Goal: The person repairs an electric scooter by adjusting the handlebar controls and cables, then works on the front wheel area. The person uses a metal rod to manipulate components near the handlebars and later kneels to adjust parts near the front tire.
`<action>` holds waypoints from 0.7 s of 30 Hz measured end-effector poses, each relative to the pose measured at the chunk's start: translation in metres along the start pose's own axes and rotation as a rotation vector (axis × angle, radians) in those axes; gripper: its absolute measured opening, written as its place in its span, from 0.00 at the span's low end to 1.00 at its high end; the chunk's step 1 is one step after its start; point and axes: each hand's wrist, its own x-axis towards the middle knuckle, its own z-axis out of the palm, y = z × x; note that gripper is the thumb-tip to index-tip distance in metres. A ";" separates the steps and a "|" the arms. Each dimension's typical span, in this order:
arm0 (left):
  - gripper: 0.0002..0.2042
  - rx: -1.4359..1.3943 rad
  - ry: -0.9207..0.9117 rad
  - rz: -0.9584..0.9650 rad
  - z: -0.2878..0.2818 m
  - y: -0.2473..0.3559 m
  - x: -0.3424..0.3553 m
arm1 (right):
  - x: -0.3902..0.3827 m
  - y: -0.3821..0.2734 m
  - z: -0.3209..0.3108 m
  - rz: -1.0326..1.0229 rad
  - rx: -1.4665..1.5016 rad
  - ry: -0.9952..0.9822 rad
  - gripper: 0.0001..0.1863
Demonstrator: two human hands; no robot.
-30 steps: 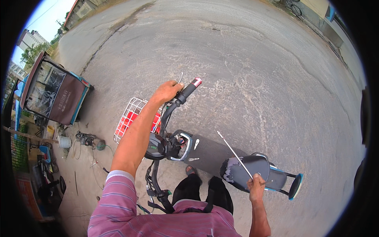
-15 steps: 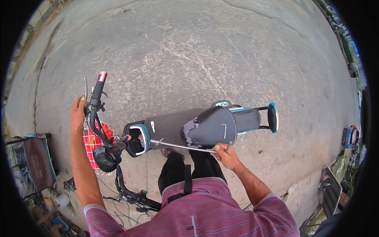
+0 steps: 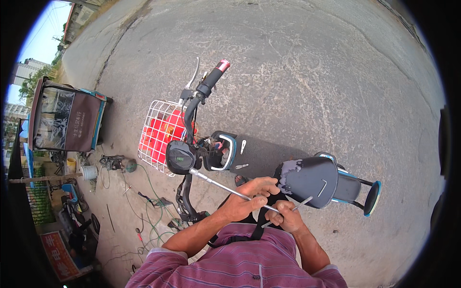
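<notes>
A long T-handle socket wrench (image 3: 216,182) lies across both my hands in front of my waist, its socket end pointing up and left beside the scooter's round display (image 3: 181,157). My left hand (image 3: 246,199) pinches the shaft, thumb over it, with some fingers stretched along. At the crossbar end my right hand (image 3: 287,218) is wrapped round the wrench. An electric scooter stands crosswise before me. On its black, torn seat (image 3: 307,180) rests an L-shaped hex key (image 3: 322,186). Two small silvery pieces lie on the dark footboard area (image 3: 264,153).
Red bags (image 3: 168,129) fill the scooter's white wire basket (image 3: 158,108). Cables and loose tools lie on the ground (image 3: 158,201) at the left, near a white bucket (image 3: 89,172). A covered three-wheeler (image 3: 79,120) is parked at the far left.
My left hand has left the handlebar and come onto the wrench shaft. The wrench has lifted from the scooter, with the right hand still at its crossbar. The view has swung left.
</notes>
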 end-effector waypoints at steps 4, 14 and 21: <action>0.27 -0.208 0.080 -0.027 -0.016 0.005 -0.008 | 0.007 -0.031 0.019 -0.182 -0.688 -0.106 0.17; 0.30 -0.285 0.105 0.096 -0.099 0.030 -0.075 | -0.021 0.010 -0.149 -0.369 -1.479 1.411 0.21; 0.31 -0.603 0.129 0.195 -0.106 0.030 -0.127 | -0.025 0.019 -0.205 -0.261 -1.165 1.623 0.16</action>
